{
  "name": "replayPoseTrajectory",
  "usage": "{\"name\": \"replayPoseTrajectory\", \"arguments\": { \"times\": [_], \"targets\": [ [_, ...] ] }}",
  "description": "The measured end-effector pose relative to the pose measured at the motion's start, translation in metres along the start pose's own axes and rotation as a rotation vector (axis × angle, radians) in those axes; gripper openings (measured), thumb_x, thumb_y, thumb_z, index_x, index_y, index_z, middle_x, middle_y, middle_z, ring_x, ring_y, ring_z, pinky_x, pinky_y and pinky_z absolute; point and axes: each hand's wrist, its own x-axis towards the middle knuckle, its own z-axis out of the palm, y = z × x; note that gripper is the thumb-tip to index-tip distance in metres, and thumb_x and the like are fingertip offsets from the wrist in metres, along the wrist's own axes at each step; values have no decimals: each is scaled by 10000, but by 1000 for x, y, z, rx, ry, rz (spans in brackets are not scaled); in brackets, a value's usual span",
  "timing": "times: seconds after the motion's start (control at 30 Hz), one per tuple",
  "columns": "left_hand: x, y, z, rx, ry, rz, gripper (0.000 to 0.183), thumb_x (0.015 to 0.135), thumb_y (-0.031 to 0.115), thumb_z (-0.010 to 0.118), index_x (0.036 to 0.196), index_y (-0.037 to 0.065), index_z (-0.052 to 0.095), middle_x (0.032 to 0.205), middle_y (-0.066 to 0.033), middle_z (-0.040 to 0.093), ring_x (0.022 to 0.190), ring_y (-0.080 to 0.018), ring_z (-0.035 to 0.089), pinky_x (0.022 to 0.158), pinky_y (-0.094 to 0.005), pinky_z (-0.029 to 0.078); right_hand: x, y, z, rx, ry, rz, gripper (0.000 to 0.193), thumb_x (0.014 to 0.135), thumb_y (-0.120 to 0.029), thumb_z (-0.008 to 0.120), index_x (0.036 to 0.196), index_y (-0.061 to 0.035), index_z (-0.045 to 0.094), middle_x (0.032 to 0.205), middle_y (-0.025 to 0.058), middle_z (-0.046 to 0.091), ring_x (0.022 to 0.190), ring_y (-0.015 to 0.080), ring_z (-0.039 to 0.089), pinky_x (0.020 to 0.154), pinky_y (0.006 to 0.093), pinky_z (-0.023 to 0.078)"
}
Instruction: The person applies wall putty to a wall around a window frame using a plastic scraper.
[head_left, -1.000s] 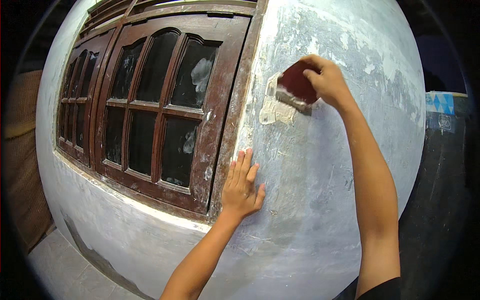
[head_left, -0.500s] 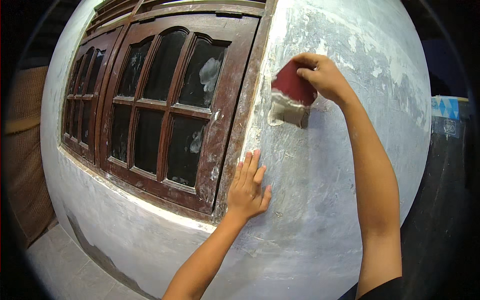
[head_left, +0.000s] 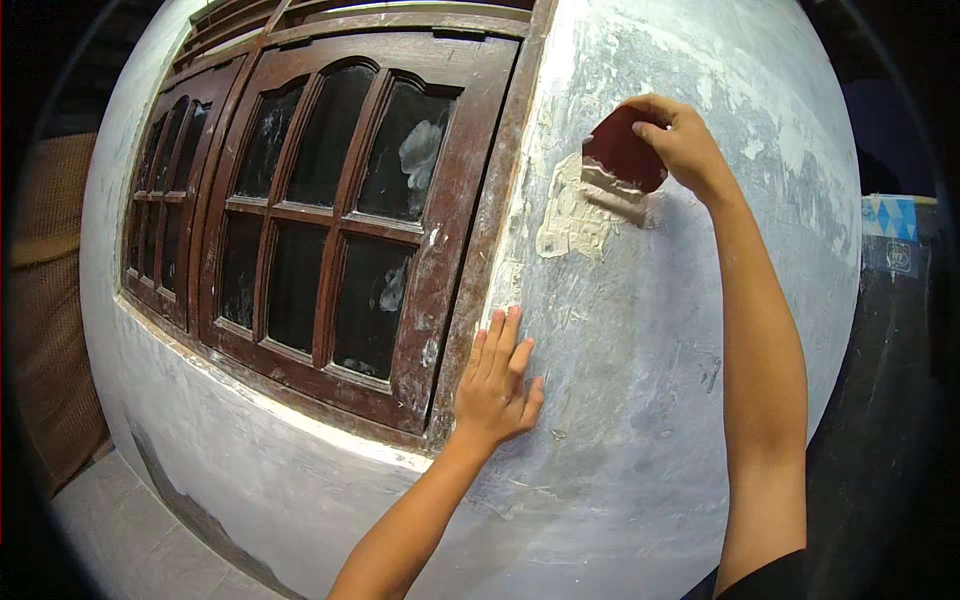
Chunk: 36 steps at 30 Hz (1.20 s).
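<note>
My right hand (head_left: 683,143) pinches a dark red, flexible putty scraper (head_left: 622,150) by its upper edge. The scraper's lower edge, coated with pale paste, rests at the grey wall (head_left: 640,400). A patch of cream-coloured putty (head_left: 572,222) lies on the wall to the left of and below the scraper, thick and uneven. My left hand (head_left: 495,385) lies flat with fingers stretched out, against the wall just beside the window frame. It holds nothing.
To the left is a dark brown wooden window (head_left: 330,215) with white smears on its panes and frame. A woven brown mat (head_left: 60,320) hangs at the far left above grey floor tiles (head_left: 130,530). A dark container with a blue-and-white band (head_left: 890,217) stands at the right.
My right hand has moved the scraper rightward and slightly up, uncovering a broader putty patch on the wall. My left hand has stayed nearly in place.
</note>
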Motion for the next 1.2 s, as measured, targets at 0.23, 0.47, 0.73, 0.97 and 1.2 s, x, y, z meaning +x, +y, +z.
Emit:
{"name": "replayPoseTrajectory", "arguments": {
  "times": [0.23,0.47,0.73,0.97,1.2],
  "targets": [
    [0,3,1,4,-3,-2,569,837,212,607,1348,95,386,1539,-240,347,1435,-413,326,1157,-528,271,-4,13,-6,-241,-74,-32,329,847,-33,596,1165,-6,673,1109,104,716,969,188,666,896,308,518],
    [0,2,1,0,-12,-7,550,840,214,608,1333,99,393,1539,-233,351,1434,-421,323,1153,-533,275,-11,16,-8,-192,-122,-25,348,858,-36,602,1197,18,651,1124,127,697,1016,206,649,935,324,501],
    [0,0,0,10,1,-1,525,836,205,612,1309,90,417,1536,-236,355,1436,-419,321,1152,-536,276,-21,11,-1,-123,-160,0,335,849,-18,589,1173,25,661,1143,141,700,1020,221,662,910,335,522],
    [1,2,0,12,2,3,539,825,191,612,1315,91,413,1531,-241,362,1426,-426,338,1144,-545,286,-31,23,-18,113,37,25,293,864,-16,591,1144,34,663,1098,144,710,1000,205,666,892,322,526],
    [3,2,1,-10,21,12,542,828,187,608,1324,100,407,1538,-237,356,1427,-435,334,1145,-559,276,-37,45,-29,-22,174,138,302,833,-30,626,1124,37,673,1083,158,710,980,214,666,895,315,519]
  ]
}}
